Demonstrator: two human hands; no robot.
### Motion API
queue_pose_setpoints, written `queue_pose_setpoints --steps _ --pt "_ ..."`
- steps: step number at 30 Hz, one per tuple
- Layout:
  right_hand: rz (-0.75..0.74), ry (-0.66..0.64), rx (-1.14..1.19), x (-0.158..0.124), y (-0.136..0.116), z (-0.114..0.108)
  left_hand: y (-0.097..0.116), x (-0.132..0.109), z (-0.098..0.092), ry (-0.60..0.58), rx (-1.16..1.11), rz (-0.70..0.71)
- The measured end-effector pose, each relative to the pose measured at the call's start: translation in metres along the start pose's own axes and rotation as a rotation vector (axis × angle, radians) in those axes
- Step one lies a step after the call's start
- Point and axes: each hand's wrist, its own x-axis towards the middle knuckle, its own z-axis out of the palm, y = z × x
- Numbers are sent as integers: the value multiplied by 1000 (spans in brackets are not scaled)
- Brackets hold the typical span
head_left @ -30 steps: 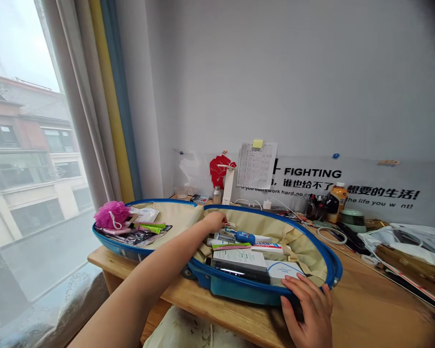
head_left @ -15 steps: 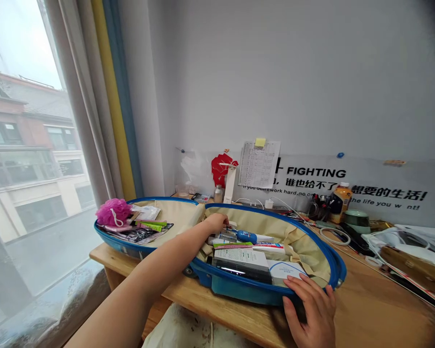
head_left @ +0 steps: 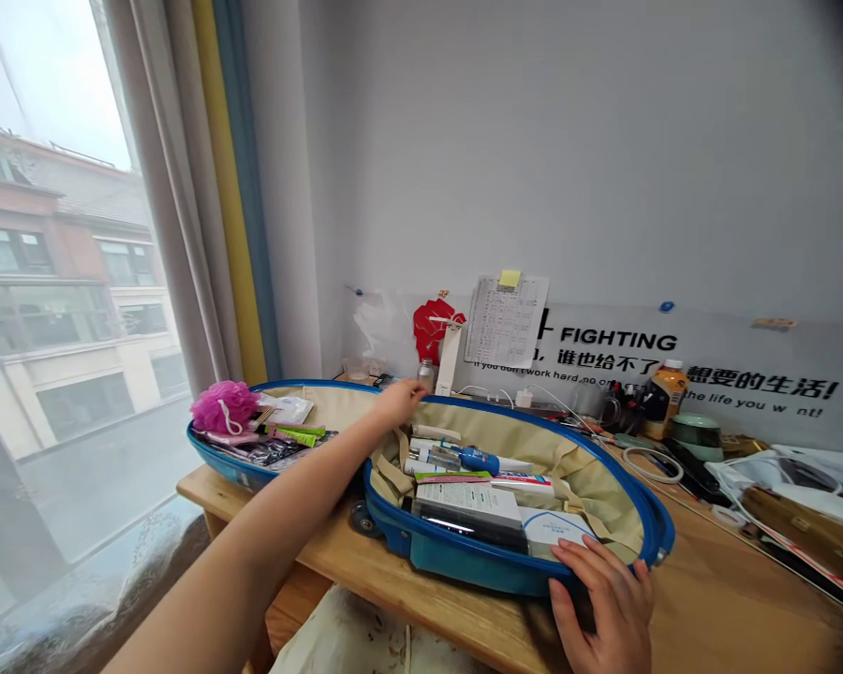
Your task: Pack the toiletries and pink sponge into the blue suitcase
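A small blue suitcase [head_left: 464, 560] lies open on a wooden desk [head_left: 709, 608]. Its right half holds tubes, a toothbrush [head_left: 474, 459] and flat boxes [head_left: 467, 501]. The left half [head_left: 239, 468] carries a pink bath sponge [head_left: 223, 407] and packets. My left hand [head_left: 400, 401] reaches over the far rim where the two halves meet, fingers stretched out, holding nothing. My right hand [head_left: 600, 604] lies flat on the near right edge of the case, fingers spread.
The desk's back right is crowded: an orange bottle [head_left: 664, 393], a green lidded pot [head_left: 695, 432], cables, a white bag [head_left: 793, 477]. A paper sheet [head_left: 504, 321] and lettering hang on the wall. A window and curtains [head_left: 203, 187] stand to the left.
My left hand has lifted out of the right half of the case and moved back and left to the far rim. The right hand has stayed put.
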Motion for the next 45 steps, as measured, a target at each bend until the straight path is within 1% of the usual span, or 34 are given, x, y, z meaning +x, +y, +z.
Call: queue_pose_setpoints --steps 3,6,8,11,13,15,17,20,28,36,39,41,43,45 --pt "4 -2 9 0 0 -1 -50 -9 -25 -14 83 -111" --pt "15 -6 20 -2 1 0 -106 -31 -43 -107 177 -221" --pt "21 -7 25 -2 1 0 -136 -50 -49 -185 233 -268" --pt "20 -2 19 -3 1 1 -166 -73 -51 -297 301 -300" --pt "5 -3 13 -2 0 0 -178 -83 -49 -371 340 -308" --pt "-12 -6 7 0 0 0 -186 -89 -47 -440 376 -302" --pt "-24 -10 4 0 0 0 -190 -93 -45 -492 408 -288" --pt "-24 -14 3 0 0 0 -194 -96 -45 -520 448 -263" --pt "3 -4 10 0 -1 -1 -190 -101 -51 -474 479 -210" --pt "30 -2 23 2 -2 -3 -180 -111 -58 -429 464 -191" --pt "30 -8 24 3 -3 -3 -175 -113 -61 -398 461 -190" --pt "30 -10 26 3 -3 -3 -170 -112 -65 -357 458 -193" --pt "33 -4 32 3 -3 -2 -162 -107 -72 -294 452 -194" --pt "40 -2 39 2 -3 -2 -148 -99 -79 -215 446 -193"
